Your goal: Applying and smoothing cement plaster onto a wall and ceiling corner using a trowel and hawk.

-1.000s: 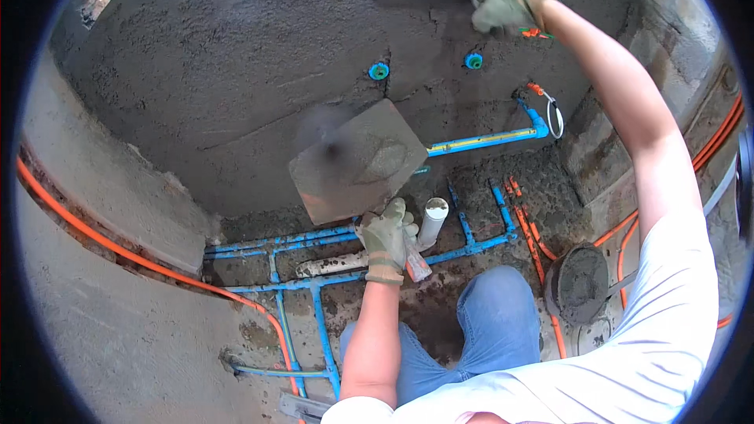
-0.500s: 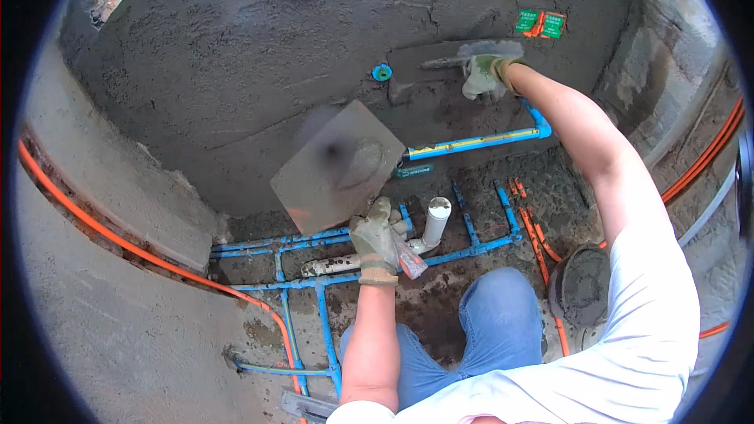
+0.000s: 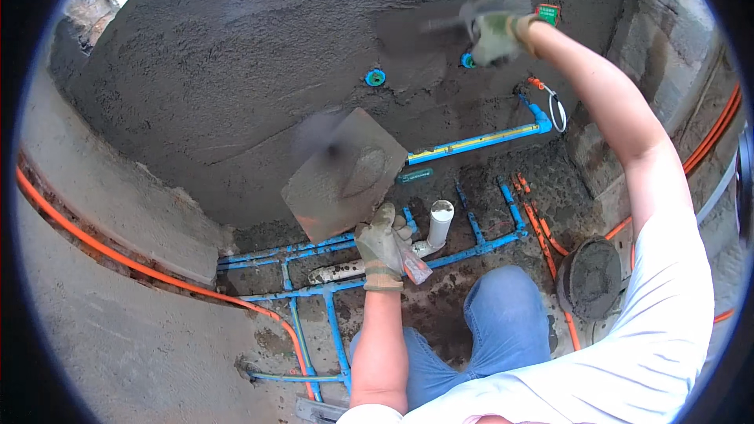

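My left hand (image 3: 381, 247), in a dirty work glove, is wrapped round the handle (image 3: 416, 268) of a plasterer's hawk. Its flat square board (image 3: 330, 196) tilts in front of the wall and carries a thin patch of wet mortar (image 3: 367, 169). Up at the wall, my gloved right hand (image 3: 496, 38) grips a plastering trowel (image 3: 471, 12), blurred by motion. The trowel's blade lies along or close to the grey mortar-covered wall (image 3: 259, 55); whether it touches cannot be told. Just below my right glove sits a blue round pipe outlet (image 3: 468, 60).
Another blue outlet (image 3: 375, 78) and a blue-yellow pipe (image 3: 475, 145) are set in the wall. Blue pipes (image 3: 463, 254), a white drain pipe (image 3: 441, 224) and orange conduits (image 3: 543, 247) run over the floor. A mortar-filled bucket (image 3: 591, 279) stands right of my knee. A metal tool (image 3: 318, 410) lies lower left.
My right hand has risen along the wall with the trowel, covering one green label and uncovering the second blue outlet and a white cable loop. The left hand and hawk have shifted only slightly.
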Demonstrator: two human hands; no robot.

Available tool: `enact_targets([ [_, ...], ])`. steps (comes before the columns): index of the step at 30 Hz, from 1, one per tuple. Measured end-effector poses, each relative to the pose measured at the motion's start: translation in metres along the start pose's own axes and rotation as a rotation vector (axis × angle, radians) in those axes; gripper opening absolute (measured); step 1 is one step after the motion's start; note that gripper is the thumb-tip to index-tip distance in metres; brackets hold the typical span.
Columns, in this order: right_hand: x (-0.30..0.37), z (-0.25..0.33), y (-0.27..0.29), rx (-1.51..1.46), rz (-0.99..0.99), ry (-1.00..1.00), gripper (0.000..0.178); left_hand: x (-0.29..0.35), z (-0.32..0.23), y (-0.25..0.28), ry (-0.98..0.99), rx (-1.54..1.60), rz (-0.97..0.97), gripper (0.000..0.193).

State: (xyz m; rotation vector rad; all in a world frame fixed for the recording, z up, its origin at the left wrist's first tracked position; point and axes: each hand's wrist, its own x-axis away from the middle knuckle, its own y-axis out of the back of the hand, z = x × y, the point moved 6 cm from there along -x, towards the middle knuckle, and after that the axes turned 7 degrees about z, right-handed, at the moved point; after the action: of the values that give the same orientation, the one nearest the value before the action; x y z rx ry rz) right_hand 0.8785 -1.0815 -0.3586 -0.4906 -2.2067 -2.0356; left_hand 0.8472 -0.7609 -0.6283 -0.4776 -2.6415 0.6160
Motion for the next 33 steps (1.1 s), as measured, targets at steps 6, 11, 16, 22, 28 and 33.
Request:
enact_targets([
  [6,0.028,-0.048,0.011,-0.089,0.043,-0.335,0.034,0.013,0.003,-0.027,0.037,-0.088,0.15,0.021],
  [11,0.063,-0.084,0.043,-0.11,-0.218,-0.42,0.024,0.006,0.021,-0.029,-0.18,-0.495,0.278,0.02],
  [16,0.12,-0.048,-0.027,-0.184,-0.472,-0.32,0.035,0.013,0.023,-0.077,-0.211,-0.493,0.418,0.015],
  [22,0.118,0.046,-0.156,-0.186,-0.154,-0.242,0.038,0.007,0.017,-0.117,0.076,-0.203,0.23,0.015],
  [28,0.148,0.045,-0.166,0.047,-0.304,-0.103,0.043,-0.009,0.024,-0.118,-0.214,-0.273,0.622,0.009],
  [33,0.138,0.042,-0.148,-0.422,-0.215,-0.165,0.043,-0.025,0.07,-0.12,-0.156,-0.475,0.807,0.014],
])
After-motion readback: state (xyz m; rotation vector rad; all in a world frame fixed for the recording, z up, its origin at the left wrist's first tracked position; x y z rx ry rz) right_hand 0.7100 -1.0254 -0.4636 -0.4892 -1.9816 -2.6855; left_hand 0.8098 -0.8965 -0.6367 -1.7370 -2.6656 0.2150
